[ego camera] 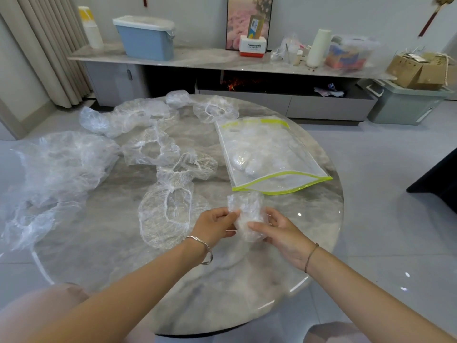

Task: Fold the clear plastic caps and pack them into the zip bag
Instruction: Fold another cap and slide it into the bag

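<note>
Folding one clear cap into a small bundle, seen from the head view.
Your left hand (215, 225) pinches the left edge of the folded cap (247, 216), and your right hand (282, 233) curls its fingers round the other side. You hold the cap above the table (222, 280), near the mouth of the zip bag (269, 154), which has some caps inside. I think you should press the air out and keep the bundle tight, otherwise it may spring open. Unfolded caps (168, 214) lie at your left.

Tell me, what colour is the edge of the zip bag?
Lime green, along the edge of the zip bag; the head view shows it.
</note>
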The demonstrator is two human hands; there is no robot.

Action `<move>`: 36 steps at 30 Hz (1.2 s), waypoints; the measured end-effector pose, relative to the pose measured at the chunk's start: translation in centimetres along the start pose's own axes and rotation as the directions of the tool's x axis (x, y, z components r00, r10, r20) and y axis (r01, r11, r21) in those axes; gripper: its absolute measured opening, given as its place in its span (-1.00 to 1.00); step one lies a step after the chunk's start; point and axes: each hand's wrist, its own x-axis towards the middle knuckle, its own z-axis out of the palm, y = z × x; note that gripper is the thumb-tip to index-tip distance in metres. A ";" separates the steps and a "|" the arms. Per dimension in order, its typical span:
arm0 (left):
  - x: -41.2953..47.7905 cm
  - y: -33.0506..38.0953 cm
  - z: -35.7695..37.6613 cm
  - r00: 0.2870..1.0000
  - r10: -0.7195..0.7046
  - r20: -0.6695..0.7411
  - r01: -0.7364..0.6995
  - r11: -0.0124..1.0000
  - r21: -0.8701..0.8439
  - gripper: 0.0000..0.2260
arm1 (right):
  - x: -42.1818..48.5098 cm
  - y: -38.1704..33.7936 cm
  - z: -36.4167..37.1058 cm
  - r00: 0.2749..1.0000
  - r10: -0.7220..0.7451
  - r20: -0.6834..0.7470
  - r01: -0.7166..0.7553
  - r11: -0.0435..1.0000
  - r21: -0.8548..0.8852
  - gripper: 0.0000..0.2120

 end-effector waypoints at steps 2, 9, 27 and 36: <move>0.5 0.6 0.3 0.996 -0.012 0.084 0.007 0.998 0.062 -0.83 | -0.2 -1.0 -0.9 0.986 0.074 0.150 -0.090 0.990 0.105 -0.57; 4.6 1.3 2.0 0.976 0.197 -0.088 -0.172 0.958 0.231 -0.96 | 1.2 -2.2 -3.5 0.987 0.083 -0.139 -0.050 0.973 0.225 -0.90; 14.7 0.4 4.9 0.832 0.455 0.317 -0.393 0.080 0.916 -0.54 | 13.8 0.0 -11.6 0.788 -0.570 0.235 0.272 -0.021 -0.962 -0.45; 15.1 -0.1 4.1 0.860 0.397 0.321 -0.366 0.039 0.930 -0.50 | 18.5 -3.5 -10.8 0.961 -0.265 -0.081 -0.099 -0.053 -0.994 -0.39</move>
